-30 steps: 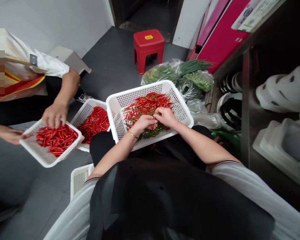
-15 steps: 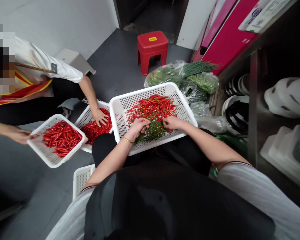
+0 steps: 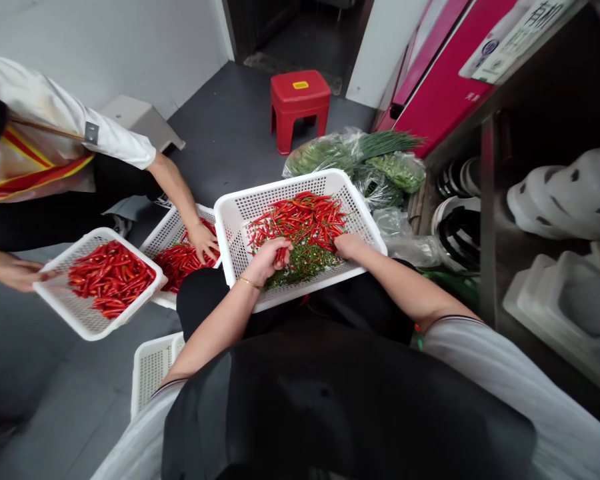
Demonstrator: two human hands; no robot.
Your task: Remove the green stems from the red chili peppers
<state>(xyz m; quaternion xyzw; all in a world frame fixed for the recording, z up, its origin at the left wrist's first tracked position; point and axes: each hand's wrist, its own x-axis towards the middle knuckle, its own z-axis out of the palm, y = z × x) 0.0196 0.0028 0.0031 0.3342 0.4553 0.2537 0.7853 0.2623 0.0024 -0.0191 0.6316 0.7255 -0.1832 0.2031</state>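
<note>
A white perforated basket (image 3: 235, 213) rests on my lap, holding a pile of red chilies (image 3: 300, 217) at its far side and a heap of green stems (image 3: 305, 263) at its near side. My left hand (image 3: 267, 259) is curled around a few red chilies at the left edge of the stems. My right hand (image 3: 349, 245) lies on the pile's right side, fingers bent onto chilies; what it grips is hidden.
A co-worker at left holds a small basket of chilies (image 3: 100, 280) with one hand and reaches the other hand (image 3: 203, 240) into a second basket (image 3: 173, 230). An empty white basket (image 3: 153, 367) sits by my left knee. Bagged greens (image 3: 360, 160), a red stool (image 3: 300, 107) and shelves (image 3: 555, 220) stand beyond.
My hands moved apart from the middle of the basket onto the pile. The co-worker's hand went from the small held basket into the second basket.
</note>
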